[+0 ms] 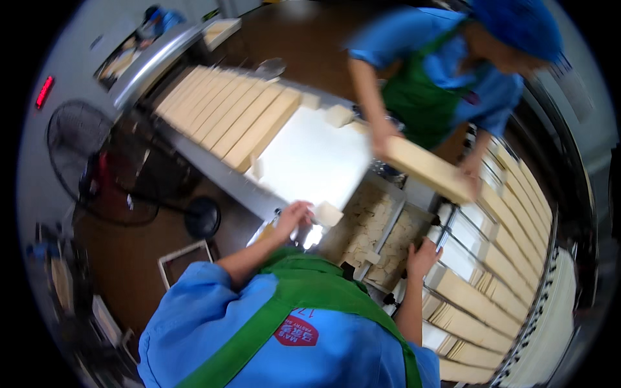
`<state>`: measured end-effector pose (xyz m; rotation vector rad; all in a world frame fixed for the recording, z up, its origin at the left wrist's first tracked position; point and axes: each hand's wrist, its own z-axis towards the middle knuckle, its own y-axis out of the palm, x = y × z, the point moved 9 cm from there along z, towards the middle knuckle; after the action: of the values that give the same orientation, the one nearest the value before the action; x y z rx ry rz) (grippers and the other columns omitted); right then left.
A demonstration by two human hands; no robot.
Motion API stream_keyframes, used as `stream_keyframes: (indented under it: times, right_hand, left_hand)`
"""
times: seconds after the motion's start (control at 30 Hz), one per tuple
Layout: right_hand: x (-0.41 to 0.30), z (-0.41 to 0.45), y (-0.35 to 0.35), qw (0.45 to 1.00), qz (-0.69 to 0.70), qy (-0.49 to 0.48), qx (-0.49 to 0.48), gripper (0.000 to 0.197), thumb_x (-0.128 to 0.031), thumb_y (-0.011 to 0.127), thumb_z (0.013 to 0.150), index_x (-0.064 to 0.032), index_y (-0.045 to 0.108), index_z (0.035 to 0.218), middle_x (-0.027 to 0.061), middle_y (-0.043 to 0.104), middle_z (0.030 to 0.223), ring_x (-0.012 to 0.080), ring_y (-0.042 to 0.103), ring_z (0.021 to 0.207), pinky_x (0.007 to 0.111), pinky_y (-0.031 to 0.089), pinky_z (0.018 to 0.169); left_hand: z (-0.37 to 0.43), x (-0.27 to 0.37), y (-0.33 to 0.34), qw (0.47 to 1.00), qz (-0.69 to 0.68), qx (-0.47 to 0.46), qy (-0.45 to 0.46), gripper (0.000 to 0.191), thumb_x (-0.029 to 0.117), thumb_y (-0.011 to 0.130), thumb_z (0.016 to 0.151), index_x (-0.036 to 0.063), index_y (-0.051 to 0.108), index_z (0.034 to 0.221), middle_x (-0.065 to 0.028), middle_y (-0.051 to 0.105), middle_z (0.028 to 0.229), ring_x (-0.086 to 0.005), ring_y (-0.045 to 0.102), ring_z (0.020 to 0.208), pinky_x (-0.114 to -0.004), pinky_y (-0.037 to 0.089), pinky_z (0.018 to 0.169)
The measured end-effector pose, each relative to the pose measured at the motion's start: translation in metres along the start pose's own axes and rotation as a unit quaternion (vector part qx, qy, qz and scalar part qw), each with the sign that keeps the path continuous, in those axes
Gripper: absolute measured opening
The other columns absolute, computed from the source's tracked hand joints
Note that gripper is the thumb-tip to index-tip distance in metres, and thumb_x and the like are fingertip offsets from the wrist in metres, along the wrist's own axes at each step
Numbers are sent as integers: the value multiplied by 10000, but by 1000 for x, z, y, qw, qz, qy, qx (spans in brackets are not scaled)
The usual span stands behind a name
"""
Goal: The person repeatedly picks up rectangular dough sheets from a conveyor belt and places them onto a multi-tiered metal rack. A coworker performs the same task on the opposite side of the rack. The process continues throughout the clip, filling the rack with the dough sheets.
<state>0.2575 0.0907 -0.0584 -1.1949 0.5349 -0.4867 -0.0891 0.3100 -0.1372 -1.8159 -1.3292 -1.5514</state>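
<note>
My left hand (294, 220) is at the near end of the white belt, its fingers beside a pale cut block end (329, 214); whether they touch it I cannot tell. Over at the slicing machine, my right hand (423, 257) rests by a metal bar (444, 228) at the edge of the slotted bed, fingers spread. Long pale loaves (262, 128), probably bread or dough, lie side by side on the belt at the upper left. More long loaves (490, 310) fill the lanes on the right, some cut into thin slices.
A co-worker (436, 82) opposite holds a long loaf (427, 167) in both hands between belt and lanes. Between my hands is a metal bin (368, 223) of pale scraps, crossed by a bar. A floor fan (102, 165) stands at left; small end pieces (339, 115) lie along the belt's far edge.
</note>
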Motion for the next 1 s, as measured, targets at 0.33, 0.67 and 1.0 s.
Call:
stream_keyframes:
  times: [0.33,0.67,1.0]
  right_hand:
    - [8,-6,13,997,-56,28,-51,438,-158,708,714,-45,501,1083,106,576,974,293,526,999,486,245,1028]
    - [-3,-1,12,996,-58,34,-62,391,-96,668,700,-22,521,1054,131,575,978,298,526,987,464,248,1046]
    - [7,0,14,990,-59,112,-58,323,-74,661,696,-43,534,992,129,577,977,299,527,985,487,245,1037]
  left_hand:
    - [19,30,-297,855,-45,508,95,239,257,501,926,51,564,1031,-51,579,764,-108,521,593,-256,433,535]
    - [56,-24,-307,804,94,583,73,431,199,494,923,13,379,1294,-148,605,924,-224,608,722,-329,494,644]
    - [42,30,-267,882,78,463,32,471,186,498,930,58,297,1336,-95,549,748,-148,515,562,-302,431,529]
